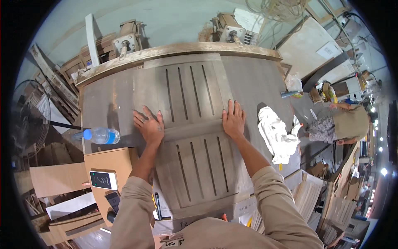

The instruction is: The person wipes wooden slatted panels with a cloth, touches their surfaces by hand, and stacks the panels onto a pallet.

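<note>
A long wooden panel [190,128] with two sets of several slots lies flat on the workbench [257,79], one set beyond the other. My left hand [150,127] rests on the panel's left edge near its middle crosspiece, fingers spread. Across from it, my right hand [234,119] lies on the right edge with its fingers stretched out. Neither hand grips anything. To the right of my right hand a crumpled white cloth [277,135] lies on the bench.
A wooden rail [178,50] bounds the bench's far side, with two clamp cylinders [126,39] behind it. At left are a water bottle [102,135], a cardboard box [93,162] carrying a phone-like device [103,180], and a fan [31,112]. Another person [350,123] stands at right.
</note>
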A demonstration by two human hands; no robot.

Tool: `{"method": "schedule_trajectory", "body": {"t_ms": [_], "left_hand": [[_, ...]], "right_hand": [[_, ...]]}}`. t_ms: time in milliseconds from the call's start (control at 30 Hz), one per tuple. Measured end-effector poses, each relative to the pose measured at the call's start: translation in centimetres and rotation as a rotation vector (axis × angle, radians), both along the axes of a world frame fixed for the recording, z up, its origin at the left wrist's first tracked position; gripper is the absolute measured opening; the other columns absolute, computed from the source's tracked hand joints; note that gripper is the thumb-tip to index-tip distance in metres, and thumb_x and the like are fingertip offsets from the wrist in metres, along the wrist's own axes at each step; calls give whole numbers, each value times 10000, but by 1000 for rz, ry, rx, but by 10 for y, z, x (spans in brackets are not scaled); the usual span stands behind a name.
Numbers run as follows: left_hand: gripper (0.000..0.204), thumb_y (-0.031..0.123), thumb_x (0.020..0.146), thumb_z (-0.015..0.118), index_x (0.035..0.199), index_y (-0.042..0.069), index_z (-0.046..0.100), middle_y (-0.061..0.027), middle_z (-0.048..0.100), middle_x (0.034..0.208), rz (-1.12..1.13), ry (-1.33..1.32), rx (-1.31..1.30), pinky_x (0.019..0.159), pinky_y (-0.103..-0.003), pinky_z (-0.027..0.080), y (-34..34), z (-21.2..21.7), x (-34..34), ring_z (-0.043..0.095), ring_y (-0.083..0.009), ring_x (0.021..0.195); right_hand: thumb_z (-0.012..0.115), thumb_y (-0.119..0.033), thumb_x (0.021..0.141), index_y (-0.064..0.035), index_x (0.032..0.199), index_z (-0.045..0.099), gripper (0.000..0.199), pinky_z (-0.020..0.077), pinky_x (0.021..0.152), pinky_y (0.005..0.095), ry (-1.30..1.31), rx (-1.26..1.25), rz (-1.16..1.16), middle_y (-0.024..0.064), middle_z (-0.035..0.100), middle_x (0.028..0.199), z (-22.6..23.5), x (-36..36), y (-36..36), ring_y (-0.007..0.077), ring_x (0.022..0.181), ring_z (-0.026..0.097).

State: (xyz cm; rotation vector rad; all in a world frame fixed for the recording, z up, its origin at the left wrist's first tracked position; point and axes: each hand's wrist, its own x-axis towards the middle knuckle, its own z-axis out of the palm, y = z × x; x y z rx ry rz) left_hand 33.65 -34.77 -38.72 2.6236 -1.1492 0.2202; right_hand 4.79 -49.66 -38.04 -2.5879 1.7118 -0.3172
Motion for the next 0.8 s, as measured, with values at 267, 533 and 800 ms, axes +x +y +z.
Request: {"method": "schedule_trajectory", "body": {"t_ms": [267,533,800], "left_hand": [[677,440,929,427,1409,-23,310,-406,190,1405,12,38,-1,1065,-584,190,2,-3,-4,227,-530,1281],[633,427,930,453,1372,-20,377,-419,224,1377,13,2,-75,1032,-606,224,3,-7,3,277,-560,1231],[670,448,907,449,1373,-26,362,-425,240,1374,2,35,-89,1054,-583,199,-4,-11,4,251,-548,1265]], "right_hand": [[347,-371,969,-105,1452,274,556,214,1101,503,21,29,-6,175,316,1462,3,-3,7,318,1358,285],[359,-379,967,-100,1432,327,543,260,1068,503,37,-1,12,193,374,1415,1,5,4,330,1301,359],[346,-402,975,-94,1423,334,543,265,1059,504,-21,-55,49,204,364,1419,-13,-5,-2,350,1288,371]]}}
